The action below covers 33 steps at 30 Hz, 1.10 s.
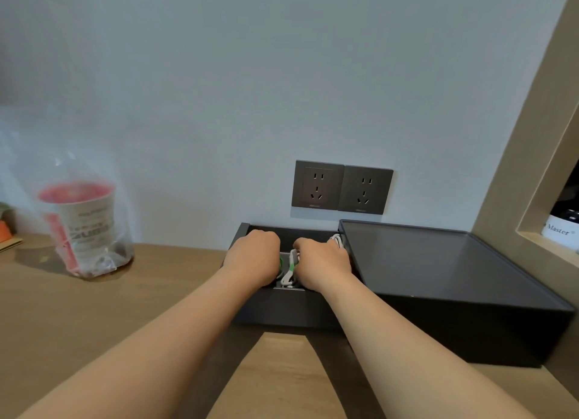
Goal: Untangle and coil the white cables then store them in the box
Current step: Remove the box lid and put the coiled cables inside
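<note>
White cables (289,273) deep in box (282,309) | right hand (322,262) grips them | left hand (253,258) grip hidden

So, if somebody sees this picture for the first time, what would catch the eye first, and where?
First the two bare arms in the middle: the left hand and right hand reach into an open dark box on the wooden desk, with green-tied white cables between them. Next the red-topped cup in a clear bag at the left, and two grey wall sockets above the box.
</note>
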Each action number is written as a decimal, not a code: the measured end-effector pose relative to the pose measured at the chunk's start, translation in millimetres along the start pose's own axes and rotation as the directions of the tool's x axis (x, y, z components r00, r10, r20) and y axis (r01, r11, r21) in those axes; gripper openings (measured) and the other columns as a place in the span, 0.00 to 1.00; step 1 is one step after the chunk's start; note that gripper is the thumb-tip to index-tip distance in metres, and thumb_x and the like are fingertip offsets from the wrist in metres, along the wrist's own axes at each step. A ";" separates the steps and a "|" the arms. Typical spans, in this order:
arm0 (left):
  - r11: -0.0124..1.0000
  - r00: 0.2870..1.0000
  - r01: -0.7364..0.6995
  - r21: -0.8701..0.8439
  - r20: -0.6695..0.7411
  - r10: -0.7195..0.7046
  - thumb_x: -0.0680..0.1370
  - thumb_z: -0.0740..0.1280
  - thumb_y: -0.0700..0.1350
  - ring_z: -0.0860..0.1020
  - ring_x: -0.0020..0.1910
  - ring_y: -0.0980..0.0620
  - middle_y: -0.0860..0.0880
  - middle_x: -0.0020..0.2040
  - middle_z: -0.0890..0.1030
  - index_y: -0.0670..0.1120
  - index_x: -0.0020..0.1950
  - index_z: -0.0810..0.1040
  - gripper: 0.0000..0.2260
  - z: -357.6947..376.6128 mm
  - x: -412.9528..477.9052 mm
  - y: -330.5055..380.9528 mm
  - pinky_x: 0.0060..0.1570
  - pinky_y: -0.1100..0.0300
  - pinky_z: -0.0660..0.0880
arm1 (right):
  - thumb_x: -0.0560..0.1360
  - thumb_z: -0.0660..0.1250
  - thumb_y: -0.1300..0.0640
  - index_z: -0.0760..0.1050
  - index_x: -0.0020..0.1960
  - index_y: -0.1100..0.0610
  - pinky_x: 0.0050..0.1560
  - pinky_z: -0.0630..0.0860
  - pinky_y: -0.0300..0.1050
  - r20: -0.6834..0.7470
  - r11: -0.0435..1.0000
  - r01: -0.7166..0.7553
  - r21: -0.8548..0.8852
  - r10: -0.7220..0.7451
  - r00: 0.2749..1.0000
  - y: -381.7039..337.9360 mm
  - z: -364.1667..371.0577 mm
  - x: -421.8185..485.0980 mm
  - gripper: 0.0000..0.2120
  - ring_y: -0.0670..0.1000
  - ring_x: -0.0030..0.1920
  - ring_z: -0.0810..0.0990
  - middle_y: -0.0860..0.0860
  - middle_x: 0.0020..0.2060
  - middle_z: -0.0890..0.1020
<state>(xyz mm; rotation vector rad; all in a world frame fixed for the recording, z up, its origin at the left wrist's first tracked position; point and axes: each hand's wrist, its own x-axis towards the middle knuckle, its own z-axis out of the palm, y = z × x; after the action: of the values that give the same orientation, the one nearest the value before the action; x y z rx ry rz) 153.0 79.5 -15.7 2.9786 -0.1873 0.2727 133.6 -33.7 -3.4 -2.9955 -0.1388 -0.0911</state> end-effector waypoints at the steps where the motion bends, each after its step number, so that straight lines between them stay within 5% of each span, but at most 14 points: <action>1: 1.000 1.000 0.001 0.024 -0.010 0.000 0.76 0.59 0.37 0.78 0.52 0.43 0.44 0.55 0.80 0.45 0.59 0.78 0.14 -1.2 -1.7 1.3 0.47 0.55 0.74 | 0.78 0.60 0.60 0.69 0.65 0.54 0.60 0.66 0.51 -0.019 1.000 -0.001 -0.006 0.001 1.000 -0.1 -0.6 -1.1 0.16 0.59 0.65 0.66 0.56 0.61 0.76; 6: 0.989 0.998 0.006 0.145 -0.066 0.004 0.78 0.57 0.41 0.71 0.60 0.45 0.45 0.54 0.79 0.49 0.58 0.78 0.14 -10.5 -11.1 9.5 0.46 0.57 0.64 | 0.78 0.60 0.58 0.74 0.60 0.56 0.59 0.67 0.50 -0.101 0.999 0.010 -0.041 -0.014 0.995 -1.1 -4.8 -8.6 0.12 0.58 0.62 0.69 0.56 0.56 0.78; 13: 0.969 0.993 0.021 -0.246 -0.107 -0.049 0.78 0.56 0.41 0.75 0.60 0.47 0.50 0.61 0.79 0.54 0.61 0.78 0.17 -17.0 -23.8 -0.3 0.59 0.52 0.72 | 0.79 0.57 0.55 0.76 0.57 0.55 0.59 0.65 0.49 -0.244 0.992 0.084 -0.096 -0.105 0.964 0.2 -14.5 -28.8 0.12 0.56 0.59 0.70 0.54 0.54 0.80; 18: 0.967 0.974 0.101 -0.233 -0.176 -0.144 0.77 0.57 0.39 0.70 0.62 0.46 0.48 0.61 0.76 0.51 0.62 0.77 0.17 -16.8 -41.7 -12.5 0.61 0.51 0.69 | 0.80 0.55 0.51 0.75 0.59 0.52 0.61 0.63 0.50 -0.319 0.995 0.062 -0.082 -0.085 0.944 11.2 -14.9 -58.4 0.14 0.53 0.60 0.70 0.51 0.56 0.79; 24: 0.705 0.911 0.310 -0.638 -0.012 -0.412 0.75 0.55 0.32 0.72 0.62 0.41 0.40 0.66 0.73 0.45 0.66 0.72 0.21 -22.4 -59.4 -12.5 0.55 0.54 0.72 | 0.79 0.55 0.50 0.71 0.64 0.50 0.62 0.64 0.45 -0.455 1.000 -0.013 0.000 0.012 0.891 32.3 -6.9 -83.9 0.15 0.49 0.61 0.70 0.47 0.61 0.74; 30: 0.578 0.877 0.327 -0.748 0.011 -0.481 0.75 0.55 0.31 0.75 0.51 0.41 0.39 0.59 0.76 0.46 0.61 0.77 0.20 -22.3 -57.5 -12.0 0.42 0.57 0.73 | 0.80 0.55 0.54 0.75 0.59 0.52 0.54 0.73 0.43 -0.490 0.966 0.012 0.258 0.120 0.864 44.0 -9.6 -96.5 0.13 0.48 0.52 0.77 0.47 0.52 0.81; 33: 0.529 0.873 0.320 -0.786 0.028 -0.486 0.75 0.57 0.31 0.75 0.51 0.43 0.41 0.59 0.77 0.47 0.59 0.77 0.19 -19.7 -57.8 -15.6 0.47 0.55 0.76 | 0.80 0.55 0.56 0.74 0.61 0.54 0.54 0.74 0.44 -0.464 0.942 0.042 0.332 0.125 0.877 47.6 -12.9 -99.7 0.13 0.50 0.53 0.77 0.50 0.54 0.81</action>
<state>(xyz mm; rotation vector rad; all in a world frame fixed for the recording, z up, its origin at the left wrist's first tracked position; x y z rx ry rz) 95.4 104.2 -9.5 2.0111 0.3466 0.3180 38.3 -91.2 -3.9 -2.5410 -0.0273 -0.7243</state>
